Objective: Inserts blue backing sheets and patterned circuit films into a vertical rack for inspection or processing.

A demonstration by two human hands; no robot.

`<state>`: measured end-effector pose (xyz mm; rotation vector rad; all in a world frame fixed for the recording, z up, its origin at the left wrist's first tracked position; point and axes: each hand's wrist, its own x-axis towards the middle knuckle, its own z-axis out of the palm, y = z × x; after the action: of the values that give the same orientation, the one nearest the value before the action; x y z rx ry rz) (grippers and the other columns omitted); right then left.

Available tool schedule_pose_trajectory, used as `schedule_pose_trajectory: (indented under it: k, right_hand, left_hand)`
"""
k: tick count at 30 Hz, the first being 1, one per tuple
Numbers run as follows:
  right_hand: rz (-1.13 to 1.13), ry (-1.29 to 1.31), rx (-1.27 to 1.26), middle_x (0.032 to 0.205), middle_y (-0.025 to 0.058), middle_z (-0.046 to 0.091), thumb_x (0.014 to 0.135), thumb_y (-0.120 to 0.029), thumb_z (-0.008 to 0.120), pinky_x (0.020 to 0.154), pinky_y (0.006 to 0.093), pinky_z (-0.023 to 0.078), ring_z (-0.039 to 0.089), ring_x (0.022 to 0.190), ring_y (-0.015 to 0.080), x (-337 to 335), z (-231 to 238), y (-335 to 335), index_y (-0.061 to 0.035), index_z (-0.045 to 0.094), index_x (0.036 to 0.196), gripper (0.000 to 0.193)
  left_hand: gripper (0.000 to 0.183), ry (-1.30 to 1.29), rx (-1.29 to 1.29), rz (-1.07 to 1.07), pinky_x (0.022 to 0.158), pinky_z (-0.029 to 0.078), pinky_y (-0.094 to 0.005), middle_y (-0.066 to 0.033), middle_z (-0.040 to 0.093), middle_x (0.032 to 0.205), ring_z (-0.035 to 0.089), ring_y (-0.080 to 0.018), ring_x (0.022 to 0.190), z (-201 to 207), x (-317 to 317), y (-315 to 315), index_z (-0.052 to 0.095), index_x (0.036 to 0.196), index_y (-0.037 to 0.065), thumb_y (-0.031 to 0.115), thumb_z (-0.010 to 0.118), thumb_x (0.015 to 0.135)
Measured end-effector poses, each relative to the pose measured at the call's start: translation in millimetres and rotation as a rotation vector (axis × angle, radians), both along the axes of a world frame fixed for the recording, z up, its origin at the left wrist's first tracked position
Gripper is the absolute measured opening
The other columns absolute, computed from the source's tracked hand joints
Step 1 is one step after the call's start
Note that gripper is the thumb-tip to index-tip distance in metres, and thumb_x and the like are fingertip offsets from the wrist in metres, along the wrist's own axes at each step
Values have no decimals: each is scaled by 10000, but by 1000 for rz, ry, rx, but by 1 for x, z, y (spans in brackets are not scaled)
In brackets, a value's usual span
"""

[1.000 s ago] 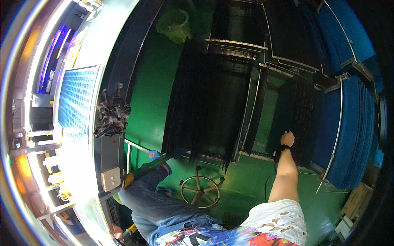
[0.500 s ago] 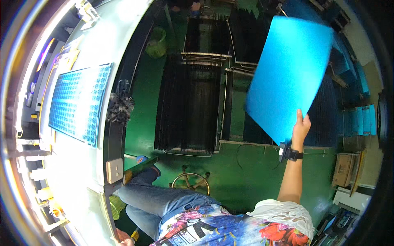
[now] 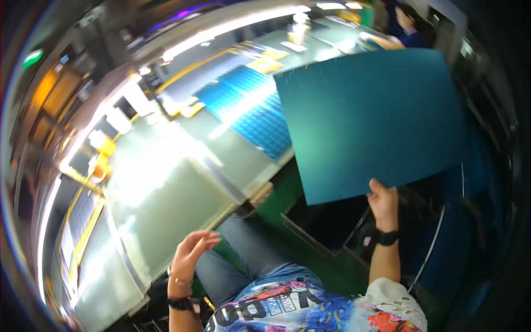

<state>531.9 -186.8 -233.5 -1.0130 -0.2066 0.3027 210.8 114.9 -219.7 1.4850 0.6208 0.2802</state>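
A large, thin blue-green sheet is gripped at its near edge by my right hand, the thumb lying over its face. The sheet is raised and spreads away from me, covering the right part of the bench. My left hand is over the bench's near edge, fingers loosely bent and apart from the thumb, with nothing in them. On the pale bench top lies a blue panel with a repeated pattern, its right side partly behind the raised sheet.
Bright tube lights run above the bench. Yellow-edged items lie near the patterned panel. Another person is at the far end. Dark racks stand on the green floor to the right, below the sheet.
My view has turned left toward the bench. The sheet has come round with my right hand, from over the racks to beside the bench. My left hand has come fully into view.
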Motion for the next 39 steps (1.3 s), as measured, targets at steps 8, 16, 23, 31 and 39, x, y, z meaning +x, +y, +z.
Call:
schedule_pose_trajectory:
  k: [8, 16, 23, 31, 39]
  right_hand:
    - [470, 282, 14, 961, 57, 587, 770, 59, 594, 641, 294, 502, 589, 800, 180, -121, -27, 147, -67, 508, 1114, 377]
    - [1626, -252, -410, 1025, 157, 627, 890, -172, 526, 801, 281, 492, 627, 891, 208, -171, -52, 182, 56, 579, 1054, 285]
    - [246, -1003, -807, 697, 135, 600, 846, -88, 501, 592, 351, 465, 603, 649, 280, 4, -32, 184, 13, 600, 787, 153]
    - [392, -1671, -1127, 1333, 203, 385, 738, -593, 556, 1032, 492, 240, 345, 1240, 384, 22, -58, 204, -6, 447, 1252, 788]
    - [406, -1520, -1019, 1271, 201, 460, 709, -314, 692, 982, 454, 347, 412, 1184, 396, -9, -51, 160, -3, 525, 1160, 573]
  left_hand:
    - [469, -190, -177, 253, 898, 417, -314, -157, 481, 1254, 497, -212, 1119, -20, 0, 17, 377, 1289, -10, 285, 445, 932]
    - [152, -133, -175, 1072, 653, 377, -235, 27, 529, 743, 449, -85, 690, -115, -158, 96, 600, 871, 47, 198, 586, 870]
    - [227, 13, -211, 928, 666, 477, -260, -53, 623, 829, 582, -141, 706, -114, -246, 126, 588, 956, -12, 195, 507, 910]
    - [204, 286, -52, 942, 600, 465, -269, -52, 609, 768, 564, -133, 642, -112, -267, 156, 587, 872, -18, 179, 538, 890]
    - [284, 428, -90, 949, 559, 462, -265, -60, 598, 728, 552, -142, 596, -75, -247, 161, 583, 876, -30, 251, 547, 885]
